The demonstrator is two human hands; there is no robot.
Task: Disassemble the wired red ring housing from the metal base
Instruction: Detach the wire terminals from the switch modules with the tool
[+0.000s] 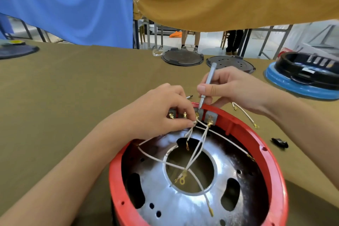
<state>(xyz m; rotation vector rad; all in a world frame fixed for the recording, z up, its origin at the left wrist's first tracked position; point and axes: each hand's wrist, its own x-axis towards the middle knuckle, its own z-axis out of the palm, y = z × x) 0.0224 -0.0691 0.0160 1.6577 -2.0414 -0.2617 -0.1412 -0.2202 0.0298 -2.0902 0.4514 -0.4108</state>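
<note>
Right under me sits the red ring housing (275,161) around the shiny metal base (183,205), white wires (194,154) crossing over its round middle opening. At the ring's far edge my left hand (161,113) pinches a bunch of those wires by the grey terminal block (211,115), while my right hand (236,86) grips a slim grey screwdriver (206,86) — tip down at the block. Farther off on the olive tablecloth (73,88) lie a loose wire (245,113), a small black part (279,142), two dark round lids (182,57) — and a black-and-blue housing (304,77).
</note>
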